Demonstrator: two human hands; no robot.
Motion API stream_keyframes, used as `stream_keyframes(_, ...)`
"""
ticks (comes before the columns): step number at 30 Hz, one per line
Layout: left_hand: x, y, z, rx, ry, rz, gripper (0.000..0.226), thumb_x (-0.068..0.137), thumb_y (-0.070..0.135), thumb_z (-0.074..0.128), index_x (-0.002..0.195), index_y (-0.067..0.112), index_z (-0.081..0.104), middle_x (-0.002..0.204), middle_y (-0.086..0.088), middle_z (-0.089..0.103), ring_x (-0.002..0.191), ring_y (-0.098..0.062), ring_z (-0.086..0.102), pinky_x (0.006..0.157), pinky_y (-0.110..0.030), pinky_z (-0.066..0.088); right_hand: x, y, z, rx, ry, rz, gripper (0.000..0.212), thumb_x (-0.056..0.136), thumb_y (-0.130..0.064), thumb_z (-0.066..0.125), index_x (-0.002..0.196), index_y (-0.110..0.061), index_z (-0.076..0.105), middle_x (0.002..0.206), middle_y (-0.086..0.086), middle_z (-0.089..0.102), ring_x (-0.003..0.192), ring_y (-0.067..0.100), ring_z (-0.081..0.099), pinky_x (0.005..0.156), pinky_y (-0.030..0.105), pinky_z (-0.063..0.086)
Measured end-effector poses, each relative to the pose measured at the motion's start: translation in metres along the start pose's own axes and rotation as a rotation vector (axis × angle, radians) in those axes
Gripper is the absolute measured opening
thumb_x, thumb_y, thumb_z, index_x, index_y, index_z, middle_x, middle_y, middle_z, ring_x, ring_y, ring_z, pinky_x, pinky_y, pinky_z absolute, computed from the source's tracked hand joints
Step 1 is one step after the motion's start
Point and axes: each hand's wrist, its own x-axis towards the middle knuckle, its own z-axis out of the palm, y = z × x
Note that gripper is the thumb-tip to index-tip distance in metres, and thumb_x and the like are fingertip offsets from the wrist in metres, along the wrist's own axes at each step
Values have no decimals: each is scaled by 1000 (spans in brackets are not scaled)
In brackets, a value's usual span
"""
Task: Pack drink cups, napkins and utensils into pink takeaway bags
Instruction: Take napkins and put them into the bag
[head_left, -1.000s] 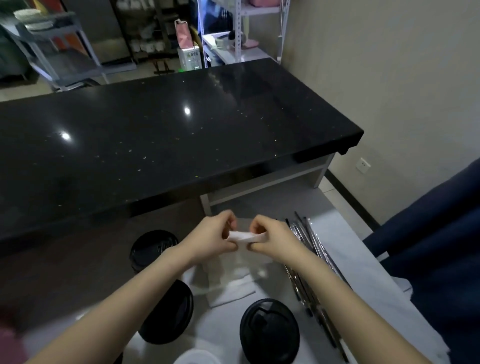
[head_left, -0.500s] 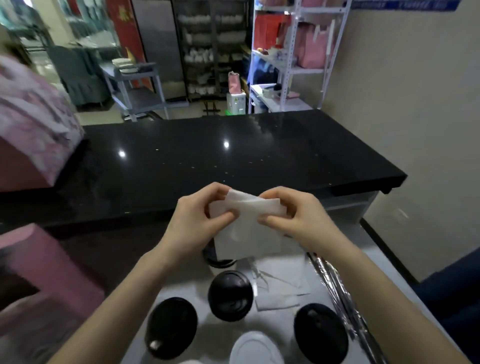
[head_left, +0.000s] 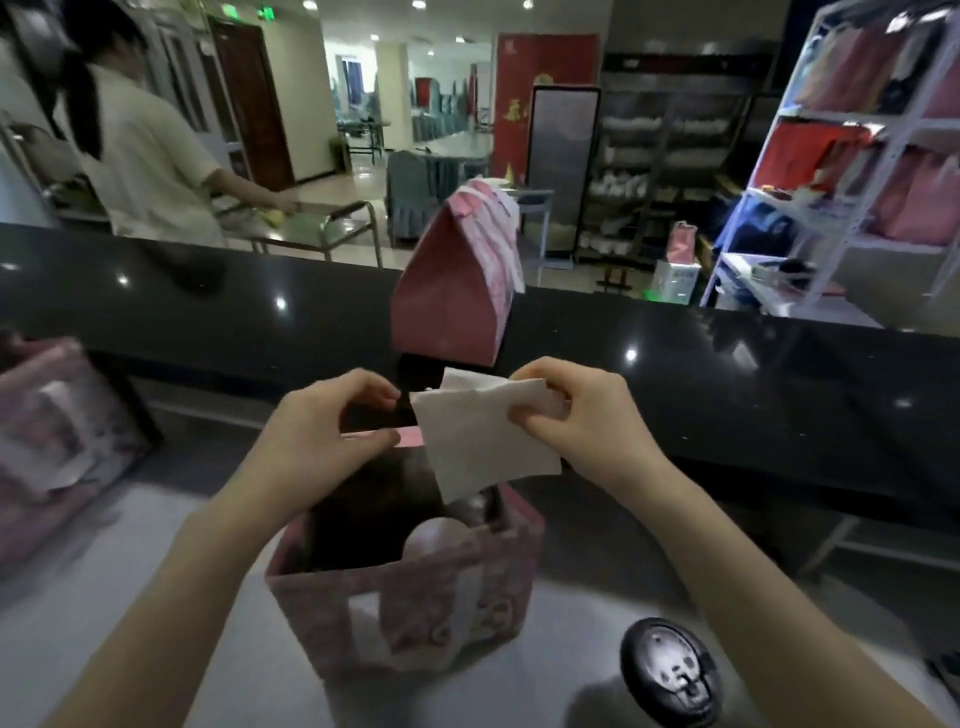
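Observation:
An open pink takeaway bag (head_left: 410, 608) stands on the grey worktop in front of me, with a pale cup lid (head_left: 436, 535) showing inside. My right hand (head_left: 576, 421) pinches a white napkin (head_left: 483, 441) by its top corner, and the napkin hangs over the bag's mouth. My left hand (head_left: 332, 431) holds the bag's far rim, fingers curled over the pink edge. A drink cup with a black lid (head_left: 670, 670) stands to the right of the bag.
A closed pink bag (head_left: 457, 296) sits on the raised black counter (head_left: 727, 374) behind. Another pink bag (head_left: 57, 431) lies at the left. A person in a pale top (head_left: 145, 156) works beyond the counter. Shelves (head_left: 857, 156) stand at the back right.
My view swung left from the cups and napkin stack to the open bag. My left hand let go of the napkin and took the bag's rim; my right hand carried the napkin over the bag.

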Motion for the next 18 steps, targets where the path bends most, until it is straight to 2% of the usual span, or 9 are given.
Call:
stream_keyframes(2,-8,-34,-15,128,-120,-32,46,71,31,82,104,50,55,103,31,58,109,5,51,87,-16,40,8,-10,27,-62,-28,-25,22,78,-9,72,93,-24,70,86,-16,67,83,-2,61,69,11,45)
stream_keyframes(3,-12,-48,-18,171,-190,-43,54,69,37,82,113,50,53,114,30,55,122,-1,46,95,-22,39,10,-13,38,-94,-38,-35,23,78,-8,71,93,-25,70,86,-17,67,83,-1,61,70,13,46)
stream_keyframes(5,-20,-71,-19,226,-336,-75,78,64,52,80,133,47,43,137,23,45,142,-10,24,115,-38,25,12,-17,59,-145,-73,-28,25,77,-8,70,93,-28,70,85,-20,65,85,-1,61,72,16,48)
stream_keyframes(6,-24,-81,-18,230,-389,-69,90,61,58,78,139,48,34,145,24,36,146,-10,14,119,-43,16,13,-19,69,-172,-108,-10,25,78,-10,70,93,-30,69,84,-21,64,85,-2,60,72,18,49)
stream_keyframes(8,-30,-95,-16,202,-433,-6,105,55,68,72,145,49,20,152,29,21,147,-7,1,120,-46,3,13,-22,84,-231,-211,25,24,79,-13,70,94,-32,69,85,-21,64,85,-2,60,72,22,52)
stream_keyframes(11,-35,-107,-15,150,-460,58,116,52,72,69,149,47,10,156,29,10,144,1,-13,118,-38,-8,12,-26,103,-250,-390,60,23,77,-12,70,91,-29,69,86,-16,65,86,0,60,74,28,53)
stream_keyframes(15,-37,-114,-15,138,-500,81,120,58,67,74,152,42,4,158,26,1,141,4,-22,118,-36,-11,10,-25,124,-275,-599,144,25,76,-20,70,96,-35,69,92,-15,66,88,1,60,72,22,53)
stream_keyframes(18,-36,-116,-16,136,-497,89,119,59,66,74,152,40,4,158,24,1,141,3,-22,117,-36,-11,12,-16,140,-309,-606,213,29,80,-25,71,108,-32,66,100,-13,64,90,4,59,73,22,53)
